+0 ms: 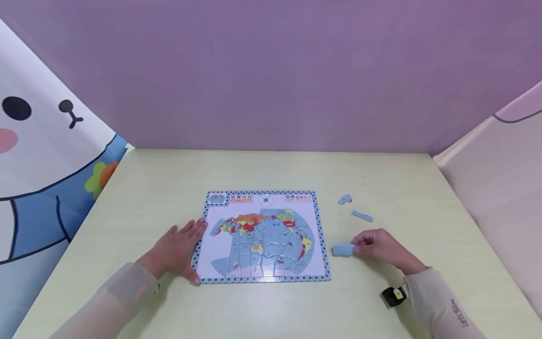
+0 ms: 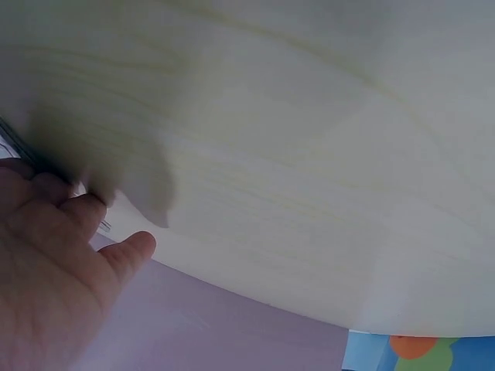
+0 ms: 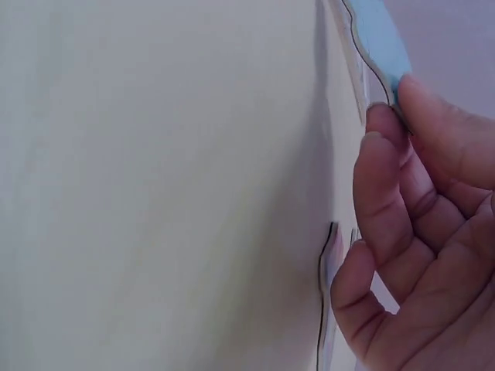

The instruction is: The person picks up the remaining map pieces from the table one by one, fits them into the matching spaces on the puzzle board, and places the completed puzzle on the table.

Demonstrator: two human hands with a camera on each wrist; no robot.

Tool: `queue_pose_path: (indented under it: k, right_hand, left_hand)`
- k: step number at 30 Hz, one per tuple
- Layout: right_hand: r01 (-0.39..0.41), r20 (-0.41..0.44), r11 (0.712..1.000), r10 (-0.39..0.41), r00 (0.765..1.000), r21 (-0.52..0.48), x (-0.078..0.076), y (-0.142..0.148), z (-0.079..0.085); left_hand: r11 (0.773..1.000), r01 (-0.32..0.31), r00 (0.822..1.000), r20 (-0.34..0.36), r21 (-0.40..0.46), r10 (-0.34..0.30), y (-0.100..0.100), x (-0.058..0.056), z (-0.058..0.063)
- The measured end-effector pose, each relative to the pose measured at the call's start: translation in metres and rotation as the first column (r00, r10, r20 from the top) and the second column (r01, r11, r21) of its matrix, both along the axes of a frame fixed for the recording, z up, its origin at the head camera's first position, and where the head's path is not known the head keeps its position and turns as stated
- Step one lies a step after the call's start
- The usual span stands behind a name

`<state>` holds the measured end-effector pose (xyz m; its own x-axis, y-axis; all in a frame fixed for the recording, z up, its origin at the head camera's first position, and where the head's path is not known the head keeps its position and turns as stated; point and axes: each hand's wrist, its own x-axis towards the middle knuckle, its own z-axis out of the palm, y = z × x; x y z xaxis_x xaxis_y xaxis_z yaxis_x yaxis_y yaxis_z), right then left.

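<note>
A world map jigsaw board with a blue dotted border lies on the table, many pieces fitted and white areas showing at the left and top. My left hand rests along the board's left border, fingers extended at the edge and thumb by the lower corner. To the right of the board, my right hand pinches a light blue puzzle piece between thumb and fingertips. The right wrist view shows that piece from its wavy edge. Two loose puzzle pieces, one curved and one narrow, lie beyond the hand.
A small black object sits at the right sleeve's cuff. Behind the pale wooden table rises a purple wall. Cartoon-printed panels stand along the left side, with a pale panel on the right.
</note>
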<state>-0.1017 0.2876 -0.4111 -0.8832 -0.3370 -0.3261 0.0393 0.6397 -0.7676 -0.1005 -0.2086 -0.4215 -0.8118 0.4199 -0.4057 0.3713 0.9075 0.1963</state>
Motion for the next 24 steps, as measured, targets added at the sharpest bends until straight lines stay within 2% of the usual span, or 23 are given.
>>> queue_pose_path:
  k: [14,24]
  right_hand:
    - [0.038,-0.03,0.999,-0.037,0.999,0.029,-0.015,-0.018,-0.003]
    - [0.043,-0.005,0.999,-0.043,0.999,0.03,-0.029,-0.038,0.001]
  left_hand:
    - [1.0,0.007,1.0,-0.014,0.018,-0.006,-0.001,0.0,-0.003]
    - [1.0,-0.012,1.0,-0.003,0.018,0.012,-0.001,0.001,-0.001]
